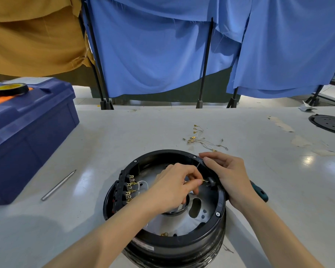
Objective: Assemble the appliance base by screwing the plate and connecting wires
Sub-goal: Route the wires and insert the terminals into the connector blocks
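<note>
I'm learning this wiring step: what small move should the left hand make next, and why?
Probably slide the gold terminal pinched by the left hand onto the black connector; it sits just short while the right hand steadies the rim.

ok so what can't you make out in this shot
All head view.
- screwdriver: only its green handle shows past the right hand holding the base.
- wire terminal pinched by the left hand: too small to read its socket.
- black disc: cut by the right edge.
- tape roll label: blurred.
</note>
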`<state>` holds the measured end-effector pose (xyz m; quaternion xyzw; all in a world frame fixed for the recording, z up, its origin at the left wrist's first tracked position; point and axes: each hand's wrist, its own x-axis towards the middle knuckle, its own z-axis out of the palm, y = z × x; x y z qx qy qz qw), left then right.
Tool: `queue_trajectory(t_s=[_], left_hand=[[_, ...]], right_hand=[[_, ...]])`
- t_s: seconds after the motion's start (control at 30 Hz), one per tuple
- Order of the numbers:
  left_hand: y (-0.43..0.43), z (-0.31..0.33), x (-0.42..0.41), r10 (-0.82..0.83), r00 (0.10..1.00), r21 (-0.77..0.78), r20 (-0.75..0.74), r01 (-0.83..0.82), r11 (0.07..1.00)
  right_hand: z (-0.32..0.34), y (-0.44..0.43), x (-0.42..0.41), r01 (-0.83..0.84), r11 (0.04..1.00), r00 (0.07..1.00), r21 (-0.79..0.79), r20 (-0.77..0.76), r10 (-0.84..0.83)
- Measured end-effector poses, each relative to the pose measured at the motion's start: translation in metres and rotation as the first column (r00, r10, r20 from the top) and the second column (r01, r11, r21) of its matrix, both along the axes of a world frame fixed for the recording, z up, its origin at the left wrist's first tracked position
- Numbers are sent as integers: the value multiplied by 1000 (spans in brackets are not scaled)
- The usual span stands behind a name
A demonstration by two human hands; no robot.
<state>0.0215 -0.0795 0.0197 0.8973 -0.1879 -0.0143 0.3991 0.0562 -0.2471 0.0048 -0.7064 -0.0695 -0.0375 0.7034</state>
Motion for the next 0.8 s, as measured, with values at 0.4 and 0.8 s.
queue_trajectory(t_s=[0.4, 0.8], left_hand=[[-6, 4, -1, -42, 994, 178, 102, 23, 984], [-11, 5, 0, -72, 991, 198, 114, 48, 979]], right_hand=[[2, 5, -3, 43, 998, 999, -51, 12, -42], [6, 9, -3, 65, 988, 998, -138, 33, -61]])
